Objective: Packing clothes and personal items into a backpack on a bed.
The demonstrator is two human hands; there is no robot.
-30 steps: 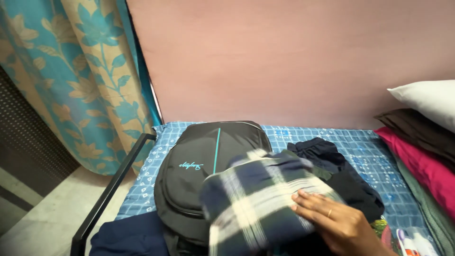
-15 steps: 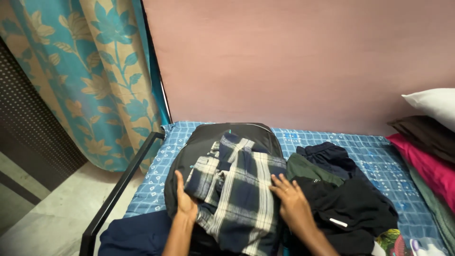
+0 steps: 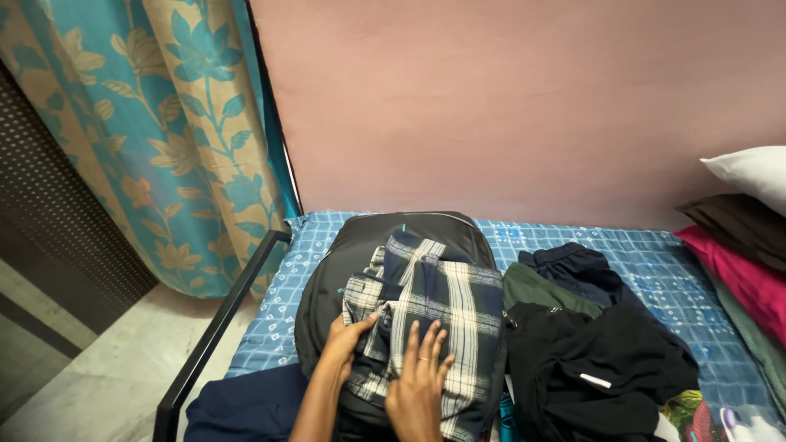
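From the head view we see a plaid garment (image 3: 430,307), dark blue with pale stripes, lying folded on a black backpack (image 3: 327,282) in the lower middle of the frame. Our left hand (image 3: 348,337) grips the garment's left edge, fingers curled around a fold of cloth. Our right hand (image 3: 419,385) lies flat on the garment just beside it, fingers spread and pressing down, a ring on one finger. The backpack rests on a bed (image 3: 671,270) with a blue checked sheet. To the right of the backpack, touching it, lies a heap of dark clothes (image 3: 602,356), black and dark green. At the right edge we see a white pillow (image 3: 749,172) above folded brown and pink cloth (image 3: 741,266). A blue and tan floral curtain (image 3: 164,139) fills the upper left, and a pink wall (image 3: 524,98) runs behind the bed.
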